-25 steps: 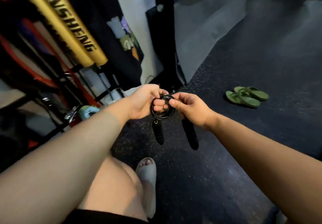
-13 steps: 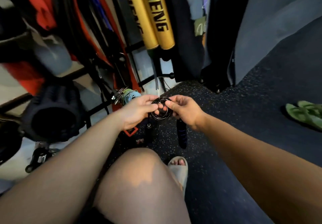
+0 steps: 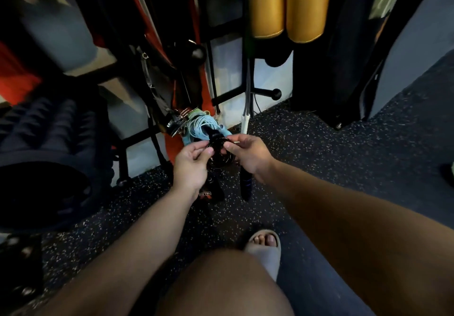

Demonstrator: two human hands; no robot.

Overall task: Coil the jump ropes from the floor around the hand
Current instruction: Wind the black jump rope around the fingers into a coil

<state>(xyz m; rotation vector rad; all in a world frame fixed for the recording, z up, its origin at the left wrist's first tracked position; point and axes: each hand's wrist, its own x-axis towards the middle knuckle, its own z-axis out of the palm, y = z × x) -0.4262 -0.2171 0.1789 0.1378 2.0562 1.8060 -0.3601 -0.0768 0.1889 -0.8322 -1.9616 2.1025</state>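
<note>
**A:** What are the fingers doing?

**B:** Both sets are curled and gripping. The left hand (image 3: 190,166) pinches one edge of the coiled black jump rope (image 3: 219,154) between thumb and fingertips, and the right hand (image 3: 248,153) pinches the opposite edge. The coil sits between the two hands, held up off the floor.

**A:** How many of each thing?

**B:** Nearest, below the fingers, are one bare knee (image 3: 221,283) and one foot in a grey sandal (image 3: 266,254). There is one coil. One black handle (image 3: 245,185) hangs straight down beneath the right fingers. A second dark shape hangs under the left fingers, but it is too dim to tell it from the clutter. Just beyond the fingertips sits one bundle of pale blue cord (image 3: 204,125). Far above the fingers hang two yellow pads (image 3: 266,8), side by side.

**A:** And the floor and the room?

**B:** Under the hands is black rubber floor (image 3: 344,156) with pale speckles. To the left of the fingers lies a ridged black roller (image 3: 49,163). Beyond them stands a black metal rack (image 3: 231,97) crowded with red and dark gear, with a pale wall behind it.
</note>
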